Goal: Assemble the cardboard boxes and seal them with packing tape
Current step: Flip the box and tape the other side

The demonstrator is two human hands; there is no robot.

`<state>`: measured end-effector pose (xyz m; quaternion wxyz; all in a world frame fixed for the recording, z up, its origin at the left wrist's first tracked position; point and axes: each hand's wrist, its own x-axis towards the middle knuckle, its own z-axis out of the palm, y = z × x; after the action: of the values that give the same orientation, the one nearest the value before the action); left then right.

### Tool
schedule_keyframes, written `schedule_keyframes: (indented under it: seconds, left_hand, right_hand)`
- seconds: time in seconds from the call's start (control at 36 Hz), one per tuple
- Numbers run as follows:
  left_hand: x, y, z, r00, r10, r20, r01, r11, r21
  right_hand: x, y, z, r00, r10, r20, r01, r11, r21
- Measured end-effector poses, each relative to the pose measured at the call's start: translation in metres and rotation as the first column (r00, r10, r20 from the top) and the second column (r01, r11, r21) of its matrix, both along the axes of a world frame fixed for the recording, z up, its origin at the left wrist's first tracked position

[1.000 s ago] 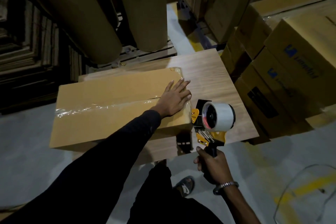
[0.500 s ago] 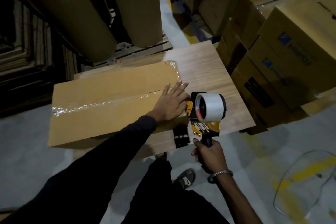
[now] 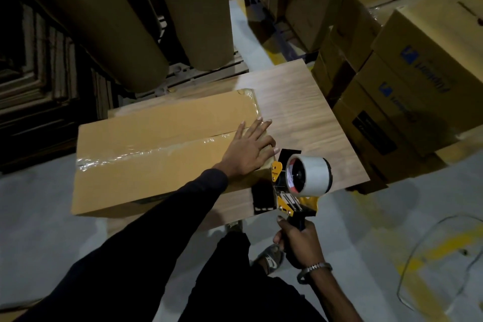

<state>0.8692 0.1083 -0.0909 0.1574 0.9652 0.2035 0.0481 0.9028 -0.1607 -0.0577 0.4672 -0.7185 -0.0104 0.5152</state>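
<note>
Head view showed the left hand [image 3: 248, 150] lying flat, fingers straight, on the right end of the cardboard box [image 3: 156, 149], pressing where the tape strip [image 3: 146, 153] met the edge. The right hand [image 3: 300, 242] was clenched round the handle of the tape dispenser [image 3: 298, 183], which sat just beside that box end, over the wooden table [image 3: 308, 117]. A second before, the dispenser had stood clear to the right; it had since closed in against the box corner, while the left palm barely shifted. That suggested the seam run was finishing, probably with the end being cut or rubbed down. Stacked printed cartons [image 3: 418, 68] stood right of the table.
</note>
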Motion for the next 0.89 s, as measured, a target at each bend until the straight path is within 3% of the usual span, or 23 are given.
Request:
schedule_keyframes:
  seconds: [0.25, 0.39, 0.47, 0.69, 0.89]
  left_hand:
    - [0.001, -0.004, 0.001, 1.0, -0.005, 0.008, 0.005, 1.0, 0.01]
    - [0.001, -0.002, 0.003, 1.0, 0.012, -0.003, -0.012, 1.0, 0.011]
    - [0.002, -0.002, 0.005, 1.0, 0.008, -0.002, -0.008, 1.0, -0.004]
    - [-0.001, -0.005, 0.008, 1.0, -0.003, -0.026, 0.002, 1.0, -0.012]
    - [-0.011, -0.024, 0.013, 0.99, -0.011, -0.139, 0.015, 0.999, 0.03]
  right_hand:
    - [-0.01, 0.0, -0.004, 0.989, -0.094, -0.119, 0.098, 0.995, 0.029]
    - [-0.04, -0.023, -0.009, 0.986, 0.134, -0.104, -0.138, 0.99, -0.036]
    - [-0.04, -0.028, -0.016, 0.983, 0.16, -0.088, -0.167, 0.983, -0.072]
    - [-0.018, -0.032, -0.012, 0.997, -0.055, -0.048, 0.047, 0.988, -0.145]
    - [0.008, -0.001, 0.001, 0.972, -0.182, 0.149, 0.192, 0.98, -0.058]
